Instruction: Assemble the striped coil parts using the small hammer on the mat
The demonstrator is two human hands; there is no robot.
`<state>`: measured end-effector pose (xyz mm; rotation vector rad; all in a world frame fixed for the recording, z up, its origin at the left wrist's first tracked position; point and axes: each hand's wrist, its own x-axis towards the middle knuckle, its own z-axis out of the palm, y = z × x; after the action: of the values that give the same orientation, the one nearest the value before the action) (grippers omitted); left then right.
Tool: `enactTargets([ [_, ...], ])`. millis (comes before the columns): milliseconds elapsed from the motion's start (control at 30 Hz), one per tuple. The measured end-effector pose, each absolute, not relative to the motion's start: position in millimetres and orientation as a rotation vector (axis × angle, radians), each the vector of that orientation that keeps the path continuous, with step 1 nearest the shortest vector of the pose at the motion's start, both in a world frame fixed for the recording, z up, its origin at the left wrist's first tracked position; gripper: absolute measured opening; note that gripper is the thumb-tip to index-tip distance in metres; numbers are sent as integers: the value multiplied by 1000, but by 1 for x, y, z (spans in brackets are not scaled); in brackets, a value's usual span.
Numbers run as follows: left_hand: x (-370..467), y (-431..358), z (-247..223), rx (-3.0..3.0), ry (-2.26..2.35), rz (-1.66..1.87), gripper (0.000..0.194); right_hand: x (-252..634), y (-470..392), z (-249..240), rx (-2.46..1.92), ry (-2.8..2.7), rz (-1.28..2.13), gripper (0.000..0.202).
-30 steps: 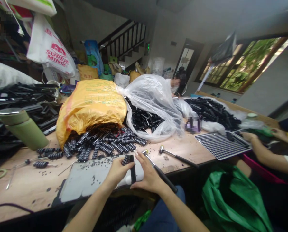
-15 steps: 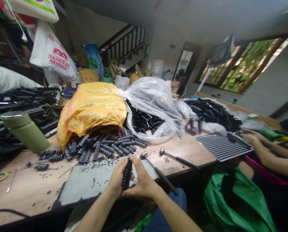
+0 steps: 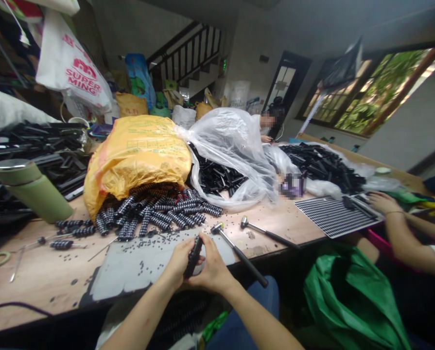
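At the table's (image 3: 20, 296) near edge: black piece (image 3: 193, 258) gripped two-handed

Left hand (image 3: 178, 262) pinching the piece from its left; right hand (image 3: 214, 267) curved round the other side, fingertips near top end, thumb near bottom. Piece tilted, over grey mat's (image 3: 126, 272) near side. Small dark bits (image 3: 141, 267) scattered on mat. Hammer (image 3: 243, 257) right of hands, second hammer (image 3: 270, 234) beyond. Checkered rolls (image 3: 159, 221) piled at yellow bag's (image 3: 140, 155) mouth.

We see a black piece (image 3: 193, 257), a yellow bag (image 3: 144, 146) with green print, black-and-white patterned rolls (image 3: 159, 221), a grey board (image 3: 124, 274), a pale green flask (image 3: 35, 193), and a white bag (image 3: 59, 63) with red lettering.
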<state>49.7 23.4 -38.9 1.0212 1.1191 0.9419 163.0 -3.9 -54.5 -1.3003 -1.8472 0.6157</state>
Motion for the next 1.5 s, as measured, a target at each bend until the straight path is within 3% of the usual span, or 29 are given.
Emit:
enactTargets([
  [133, 46, 22, -71, 1873, 1253, 1024, 42, 161, -2, -74, -1458, -1863, 444, 86],
  [267, 33, 25, -91, 2429, 1255, 821, 41, 188, -3, -76, -1705, -1901, 265, 73],
  [400, 17, 29, -87, 2795, 1212, 655, 42, 233, -7, -65, -2233, -1752, -77, 14],
  [433, 15, 29, -84, 2846, 1230, 622, 41, 240, -9, -62, -2288, -1761, -81, 11],
  [633, 13, 24, -75, 2902, 1283, 594, 44, 228, -43, -50, -1977, -1827, 243, 33],
  [800, 22, 18, -82, 2877, 1371, 553, 47, 207, -57, -52, -2094, -1869, 260, 35],
  [900, 36, 11, -91, 2872, 1426, 583, 44, 201, -57, -34, -1912, -1837, 300, 37],
  [1133, 52, -7, -106, 2804, 1347, 606, 86, 172, -66, 16, -1549, -1679, 444, 30],
  [1300, 48, 1, -109, 2760, 1264, 653, 73, 156, -66, 5, -1460, -1732, 486, 27],
  [1500, 47, 15, -104, 2699, 1298, 676, 76, 154, -59, 6, -1506, -1722, 418, 29],
])
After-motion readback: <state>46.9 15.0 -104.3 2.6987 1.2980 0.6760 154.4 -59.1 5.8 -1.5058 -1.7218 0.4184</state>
